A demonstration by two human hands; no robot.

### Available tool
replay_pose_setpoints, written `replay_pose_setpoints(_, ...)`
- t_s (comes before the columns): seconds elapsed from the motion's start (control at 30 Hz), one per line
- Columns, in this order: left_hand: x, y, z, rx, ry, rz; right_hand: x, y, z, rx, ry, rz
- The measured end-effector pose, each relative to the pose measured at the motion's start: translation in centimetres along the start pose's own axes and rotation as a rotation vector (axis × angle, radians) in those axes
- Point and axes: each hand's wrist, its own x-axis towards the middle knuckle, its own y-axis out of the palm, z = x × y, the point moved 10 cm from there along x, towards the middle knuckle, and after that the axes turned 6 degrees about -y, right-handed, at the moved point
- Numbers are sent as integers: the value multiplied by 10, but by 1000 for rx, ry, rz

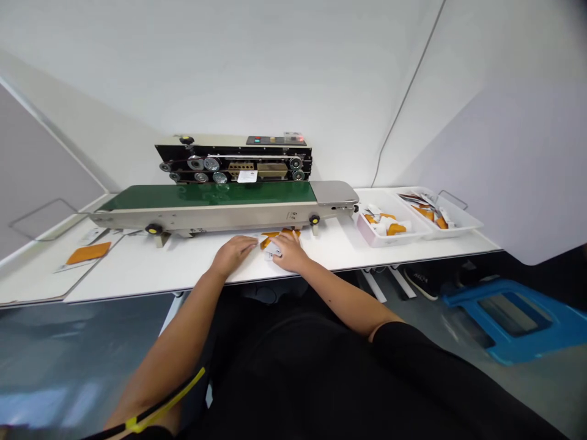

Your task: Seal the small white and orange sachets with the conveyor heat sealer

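Note:
My right hand is on the table, its fingers closed over a small white printed packet. Orange pieces lie under and just beyond those fingers. My left hand rests to the left, apart from the right one. Its fingers are bent and pressed together against the tabletop; what is beneath them, if anything, is hidden. Behind both hands stands a band sealing machine with a green conveyor belt. A white packet stands upright at its sealing rollers.
Two white bins at the right hold several orange and white packets. An orange and white packet lies on the white table at the left. A blue plastic stool is on the floor, lower right.

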Motion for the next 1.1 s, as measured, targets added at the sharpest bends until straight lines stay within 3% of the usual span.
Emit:
replay_pose_setpoints(0.13, -8, -43, 17, -14, -165, -283, -2, -10, -2, 45, -34, -114)
replay_pose_setpoints(0.2, -14, -53, 28, -66, -256, -348, -3, -17, 1, 60, -68, -181)
replay_pose_setpoints(0.33, -17, -48, 36, -190, -341, -307, 1, -21, 9, 59, -98, -210)
replay_pose_setpoints(0.5, -15, -35, 32, -246, -308, -214, 28, -6, 31, 12, -159, -22)
replay_pose_setpoints(0.6, -16, -33, 39, -346, -330, -214, 48, -17, 34, 87, -165, 50)
replay_pose_setpoints(0.7, -17, -36, 43, -447, -317, -250, 69, -70, 7, 314, -54, -90)
replay_pose_setpoints(0.83, -16, -38, 42, -426, -322, -250, 73, -177, -74, 560, 193, -611)
replay_pose_setpoints(0.9, -15, -39, 40, -413, -329, -245, 67, -208, -114, 627, 347, -772)
replay_pose_setpoints(1.0, -14, -40, 37, -396, -330, -249, 69, -213, -151, 750, 549, -746)
replay_pose_setpoints(1.1, -14, -41, 36, -385, -331, -250, 86, -197, -157, 824, 622, -599)
